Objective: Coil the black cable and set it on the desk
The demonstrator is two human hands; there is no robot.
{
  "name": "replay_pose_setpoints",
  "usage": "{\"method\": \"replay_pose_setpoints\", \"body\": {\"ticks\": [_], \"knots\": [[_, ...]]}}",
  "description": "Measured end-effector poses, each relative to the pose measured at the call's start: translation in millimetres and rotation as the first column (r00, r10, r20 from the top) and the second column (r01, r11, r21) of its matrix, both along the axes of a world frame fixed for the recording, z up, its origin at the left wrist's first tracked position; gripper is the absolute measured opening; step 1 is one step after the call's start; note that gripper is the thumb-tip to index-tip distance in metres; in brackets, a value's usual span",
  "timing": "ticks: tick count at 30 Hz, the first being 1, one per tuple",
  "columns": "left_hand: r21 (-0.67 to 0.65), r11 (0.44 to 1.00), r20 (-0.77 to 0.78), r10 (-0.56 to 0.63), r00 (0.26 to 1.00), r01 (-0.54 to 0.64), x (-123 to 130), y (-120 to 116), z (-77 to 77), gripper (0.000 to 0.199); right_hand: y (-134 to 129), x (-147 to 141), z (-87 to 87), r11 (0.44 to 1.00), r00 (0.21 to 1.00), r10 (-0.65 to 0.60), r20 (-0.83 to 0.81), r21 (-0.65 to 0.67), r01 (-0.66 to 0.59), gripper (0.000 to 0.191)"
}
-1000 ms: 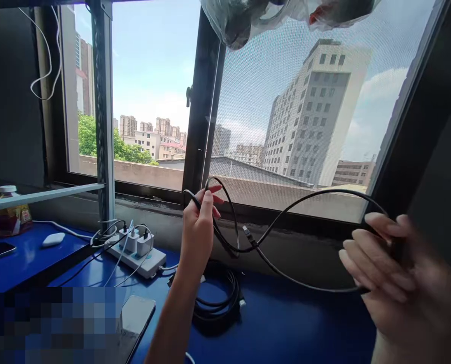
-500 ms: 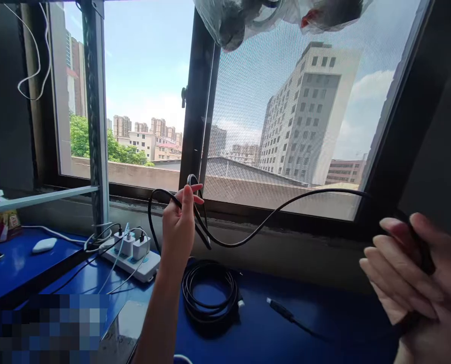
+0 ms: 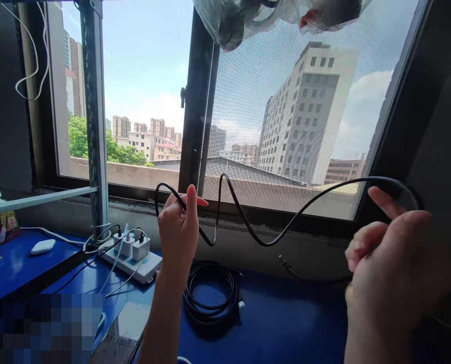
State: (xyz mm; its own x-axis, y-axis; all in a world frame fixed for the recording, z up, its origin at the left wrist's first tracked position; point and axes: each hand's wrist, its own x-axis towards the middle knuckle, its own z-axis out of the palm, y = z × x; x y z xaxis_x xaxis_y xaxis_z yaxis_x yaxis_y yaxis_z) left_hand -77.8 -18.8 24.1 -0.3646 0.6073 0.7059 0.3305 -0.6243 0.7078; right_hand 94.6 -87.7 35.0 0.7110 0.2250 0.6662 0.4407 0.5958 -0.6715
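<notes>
Beyond both hands, window (image 3: 229, 101); below them, blue table (image 3: 278, 318). Hands well apart: left hand (image 3: 178, 222) pinched on the black cable (image 3: 265, 245), which runs in loose waves between the two and arcs up over to the right hand (image 3: 392, 258), fingers part-curled and blurred, can't tell if clamped on it. White power strip (image 3: 147, 272) sits left of the left forearm, cable coil (image 3: 210, 317) just right of it, small plug (image 3: 284, 262) between the hands, blurred.
</notes>
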Motion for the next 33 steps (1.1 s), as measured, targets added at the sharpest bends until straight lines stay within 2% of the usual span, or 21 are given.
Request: {"method": "replay_pose_setpoints", "body": {"ticks": [4,7,11,14,18,20,22,24,27,31,33], "knots": [[-0.029,0.997,-0.031,-0.071,0.997,0.071,0.3,-3.0,1.1,0.043,8.6,1.3,-8.4,0.999,0.967,0.034,0.251,-0.006,-0.034,0.045],[-0.065,0.985,-0.09,-0.166,0.982,0.161,0.3,-4.3,1.5,0.044,13.8,1.4,-12.1,0.989,0.938,0.145,0.316,-0.026,-0.144,0.039],[-0.088,0.948,-0.172,-0.316,0.933,0.305,4.1,-5.6,0.4,0.046,20.5,-0.4,-14.6,0.951,0.856,0.307,0.415,-0.099,-0.293,0.041],[-0.099,0.902,-0.178,-0.432,0.884,0.42,11.0,-8.9,-0.5,0.045,23.2,-4.8,-14.9,0.897,0.786,0.441,0.433,-0.242,-0.37,0.044],[-0.112,0.854,-0.178,-0.521,0.835,0.508,22.3,-15.1,-1.0,0.039,21.9,-14.8,-13.7,0.769,0.671,0.626,0.397,-0.462,-0.443,0.048],[-0.117,0.821,-0.167,-0.571,0.804,0.558,26.8,-16.7,-1.3,0.039,20.3,-19.8,-13.2,0.72,0.633,0.677,0.375,-0.516,-0.464,0.048],[-0.133,0.795,-0.147,-0.606,0.782,0.592,29.4,-16.6,-1.7,0.04,18.9,-23.3,-12.9,0.696,0.619,0.7,0.355,-0.534,-0.481,0.047],[-0.137,0.8,-0.154,-0.599,0.786,0.583,30.0,-15.4,-1.9,0.04,18.1,-24.5,-12.7,0.686,0.627,0.707,0.327,-0.533,-0.495,0.047],[-0.103,0.849,-0.2,-0.528,0.825,0.518,27.9,-12.2,-1.6,0.038,19.6,-22.1,-12.8,0.721,0.696,0.658,0.287,-0.506,-0.473,0.051],[-0.053,0.933,-0.19,-0.361,0.913,0.357,20.7,-6.0,-1.2,0.044,27.7,-13.5,-14.6,0.836,0.833,0.496,0.243,-0.394,-0.382,0.05],[-0.068,0.951,-0.136,-0.307,0.942,0.301,16.2,-2.6,-1.4,0.051,31.9,-8.6,-15.7,0.89,0.889,0.41,0.204,-0.303,-0.341,0.05]]}}
